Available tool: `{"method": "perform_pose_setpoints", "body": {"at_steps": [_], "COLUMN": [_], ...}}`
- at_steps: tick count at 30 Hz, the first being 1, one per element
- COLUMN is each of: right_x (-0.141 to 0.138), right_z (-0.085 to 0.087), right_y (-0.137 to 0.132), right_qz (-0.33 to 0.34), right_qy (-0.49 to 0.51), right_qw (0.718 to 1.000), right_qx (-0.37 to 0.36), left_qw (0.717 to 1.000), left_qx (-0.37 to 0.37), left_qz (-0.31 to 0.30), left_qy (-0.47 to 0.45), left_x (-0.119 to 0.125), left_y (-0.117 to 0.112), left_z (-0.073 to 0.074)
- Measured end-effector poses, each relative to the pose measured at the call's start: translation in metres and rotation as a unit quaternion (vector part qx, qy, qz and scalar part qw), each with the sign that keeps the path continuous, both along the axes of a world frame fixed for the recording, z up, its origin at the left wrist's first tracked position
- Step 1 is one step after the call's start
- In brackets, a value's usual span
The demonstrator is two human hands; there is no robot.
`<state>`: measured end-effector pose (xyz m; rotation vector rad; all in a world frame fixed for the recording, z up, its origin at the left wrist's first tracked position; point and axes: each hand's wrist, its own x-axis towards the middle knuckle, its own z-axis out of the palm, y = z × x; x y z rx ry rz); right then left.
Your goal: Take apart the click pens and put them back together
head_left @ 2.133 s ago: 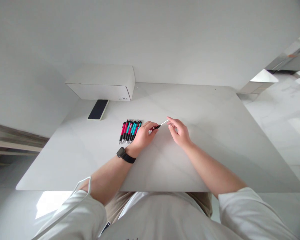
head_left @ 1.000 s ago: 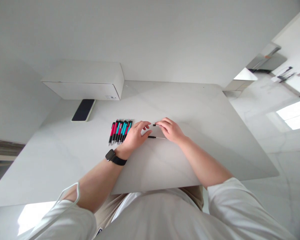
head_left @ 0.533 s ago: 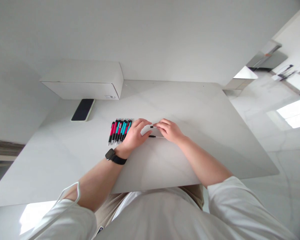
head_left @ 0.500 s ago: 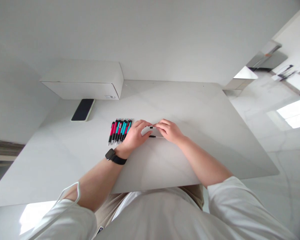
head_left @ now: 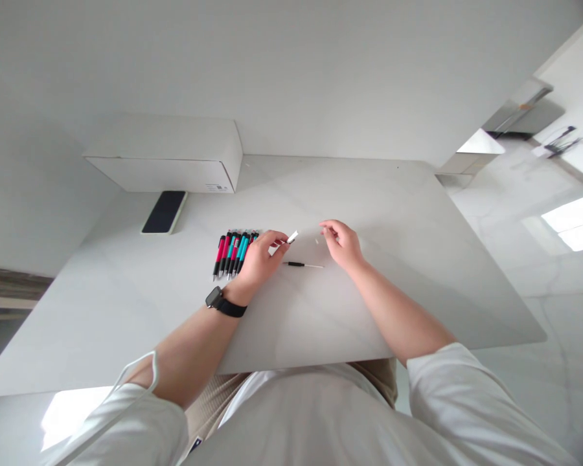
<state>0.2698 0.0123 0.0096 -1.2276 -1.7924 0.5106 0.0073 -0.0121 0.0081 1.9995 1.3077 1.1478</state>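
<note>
My left hand [head_left: 258,260], with a black watch on the wrist, is closed on a small white pen part [head_left: 292,237] that sticks out past the fingertips. My right hand [head_left: 341,244] hovers just right of it, fingers pinched on something tiny I cannot make out. Between and below the hands a thin pen refill [head_left: 302,265], black at one end and white at the other, lies on the white table [head_left: 418,259]. A row of several red and teal pens [head_left: 233,252] with black grips lies just left of my left hand.
A white cardboard box [head_left: 168,158] stands at the table's back left, against the wall. A dark phone [head_left: 164,211] lies flat in front of it. A tiny white speck [head_left: 316,241] rests on the table near my right fingers.
The hands were joined over a small pen part; now they have drawn apart. The left keeps the white piece, and the right has lifted away to the right. The refill still lies on the table.
</note>
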Motion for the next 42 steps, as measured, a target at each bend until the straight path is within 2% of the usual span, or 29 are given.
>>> {"method": "perform_pose_setpoints", "body": {"at_steps": [3,8,15,19,23,30,35,42], "right_x": [0.007,0.008,0.009,0.007,0.003,-0.006,-0.010,-0.013], "right_z": [-0.008,-0.019,-0.024,-0.021,-0.014,-0.005,-0.005,-0.001], "right_y": [0.008,0.010,0.014,0.013,0.009,0.003,0.000,-0.004], "right_qz": [-0.022,0.005,0.024,0.017,0.007,-0.007,0.009,0.019], "right_qy": [-0.080,-0.206,-0.222,-0.172,-0.028,0.121,0.161,0.149], "right_qw": [0.997,0.978,0.974,0.985,1.000,0.992,0.987,0.988], "right_qx": [0.008,-0.017,-0.037,-0.030,-0.005,-0.027,-0.028,-0.034], "left_qw": [0.999,0.999,1.000,0.999,0.999,0.997,0.996,0.996], "left_qx": [-0.016,-0.024,-0.019,-0.021,-0.023,-0.016,-0.020,-0.021], "left_qz": [0.008,0.015,0.001,-0.001,-0.005,-0.027,-0.039,-0.056], "left_qy": [-0.035,-0.021,0.016,0.034,0.048,0.069,0.074,0.072], "left_x": [0.000,0.000,0.000,0.000,0.000,0.000,0.001,0.000], "left_y": [0.003,0.003,0.002,0.001,0.001,0.001,0.000,0.000], "left_z": [-0.004,-0.006,-0.006,-0.005,-0.003,-0.002,0.000,-0.002]}}
